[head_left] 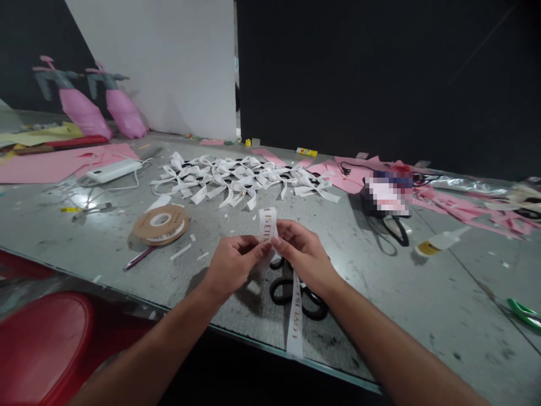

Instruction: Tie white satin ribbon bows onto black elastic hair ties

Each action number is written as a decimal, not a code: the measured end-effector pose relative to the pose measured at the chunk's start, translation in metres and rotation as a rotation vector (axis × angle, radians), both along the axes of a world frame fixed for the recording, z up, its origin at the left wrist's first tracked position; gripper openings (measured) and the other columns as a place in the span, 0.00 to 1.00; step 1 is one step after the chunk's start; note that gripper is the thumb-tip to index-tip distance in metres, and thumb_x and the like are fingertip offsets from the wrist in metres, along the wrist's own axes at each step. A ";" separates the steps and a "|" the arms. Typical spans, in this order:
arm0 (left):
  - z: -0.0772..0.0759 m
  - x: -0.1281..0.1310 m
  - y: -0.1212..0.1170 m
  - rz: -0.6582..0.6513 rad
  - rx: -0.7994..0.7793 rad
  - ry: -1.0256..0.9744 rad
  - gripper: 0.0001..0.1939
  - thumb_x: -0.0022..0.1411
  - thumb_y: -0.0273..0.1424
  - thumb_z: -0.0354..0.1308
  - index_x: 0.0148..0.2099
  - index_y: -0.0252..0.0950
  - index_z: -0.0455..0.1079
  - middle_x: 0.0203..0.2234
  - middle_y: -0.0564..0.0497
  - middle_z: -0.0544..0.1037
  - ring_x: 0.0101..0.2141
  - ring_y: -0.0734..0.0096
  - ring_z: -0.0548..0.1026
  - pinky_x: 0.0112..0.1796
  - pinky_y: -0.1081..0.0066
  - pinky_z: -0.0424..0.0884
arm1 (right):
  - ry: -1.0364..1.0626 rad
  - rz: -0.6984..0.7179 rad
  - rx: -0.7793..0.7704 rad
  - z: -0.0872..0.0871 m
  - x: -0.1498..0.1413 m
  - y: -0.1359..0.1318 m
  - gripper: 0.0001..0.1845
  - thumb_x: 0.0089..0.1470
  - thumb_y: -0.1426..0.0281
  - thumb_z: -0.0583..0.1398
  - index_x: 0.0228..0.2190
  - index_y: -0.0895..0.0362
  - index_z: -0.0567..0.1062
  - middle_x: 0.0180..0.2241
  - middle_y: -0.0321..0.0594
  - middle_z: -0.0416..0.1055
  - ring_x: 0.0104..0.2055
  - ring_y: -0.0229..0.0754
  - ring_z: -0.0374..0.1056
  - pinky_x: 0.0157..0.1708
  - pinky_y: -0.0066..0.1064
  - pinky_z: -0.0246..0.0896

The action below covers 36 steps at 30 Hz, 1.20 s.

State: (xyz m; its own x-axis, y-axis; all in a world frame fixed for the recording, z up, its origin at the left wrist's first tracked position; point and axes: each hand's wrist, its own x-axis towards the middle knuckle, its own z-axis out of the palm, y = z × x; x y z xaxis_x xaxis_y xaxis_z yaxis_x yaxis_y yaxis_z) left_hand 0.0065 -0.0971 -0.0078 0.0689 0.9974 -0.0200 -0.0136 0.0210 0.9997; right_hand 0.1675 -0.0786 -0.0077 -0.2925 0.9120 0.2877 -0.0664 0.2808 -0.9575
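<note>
Both of my hands pinch a strip of white ribbon point(267, 224) with gold lettering, held over the grey table point(422, 304). My left hand point(232, 265) grips it from the left with thumb and forefinger. My right hand point(303, 254) pinches it from the right. The ribbon forms a loop above my fingers, and its loose tail point(295, 316) hangs down to the table's front edge. Black-handled scissors point(296, 296) lie on the table right under my hands.
A pile of several finished white ribbon bows point(236, 177) lies farther back. A ribbon spool point(161, 223) sits left, with a white power bank point(113, 170) behind it. A glue bottle point(439, 242) and green-handled scissors point(524, 311) lie right. Pink paper point(54, 163) covers the far left. A red stool point(42, 338) stands below.
</note>
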 end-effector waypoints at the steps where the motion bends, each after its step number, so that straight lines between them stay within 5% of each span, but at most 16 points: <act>1: 0.001 0.000 0.000 0.025 -0.009 -0.035 0.17 0.48 0.43 0.69 0.32 0.33 0.80 0.22 0.50 0.78 0.23 0.75 0.69 0.24 0.74 0.63 | -0.005 0.034 -0.006 0.000 0.000 0.000 0.17 0.55 0.58 0.64 0.42 0.55 0.76 0.35 0.39 0.77 0.35 0.38 0.71 0.38 0.33 0.68; 8: 0.001 0.001 0.002 0.093 -0.043 -0.199 0.17 0.46 0.41 0.71 0.32 0.32 0.80 0.22 0.50 0.76 0.21 0.78 0.66 0.23 0.75 0.63 | -0.212 0.003 0.062 -0.003 0.003 0.003 0.15 0.54 0.59 0.65 0.38 0.56 0.76 0.34 0.40 0.75 0.37 0.40 0.70 0.40 0.36 0.66; 15: -0.001 0.001 0.002 0.071 -0.032 -0.203 0.16 0.49 0.41 0.70 0.33 0.33 0.79 0.24 0.51 0.77 0.23 0.79 0.68 0.25 0.77 0.63 | -0.154 -0.018 -0.025 -0.005 0.000 0.000 0.17 0.53 0.56 0.64 0.28 0.57 0.73 0.24 0.33 0.68 0.26 0.35 0.62 0.26 0.28 0.58; 27: -0.002 0.000 0.002 0.051 -0.075 -0.315 0.15 0.46 0.38 0.72 0.33 0.33 0.81 0.25 0.48 0.80 0.27 0.74 0.74 0.30 0.75 0.69 | -0.199 -0.029 0.039 -0.005 -0.002 -0.004 0.12 0.57 0.60 0.61 0.32 0.57 0.76 0.26 0.36 0.73 0.29 0.37 0.67 0.28 0.30 0.62; 36: -0.005 -0.003 0.005 0.086 -0.055 -0.320 0.16 0.47 0.38 0.71 0.35 0.31 0.81 0.26 0.47 0.81 0.27 0.74 0.75 0.31 0.74 0.70 | -0.262 0.207 -0.065 0.001 0.007 -0.001 0.21 0.53 0.65 0.66 0.47 0.55 0.68 0.37 0.40 0.76 0.39 0.41 0.71 0.39 0.35 0.65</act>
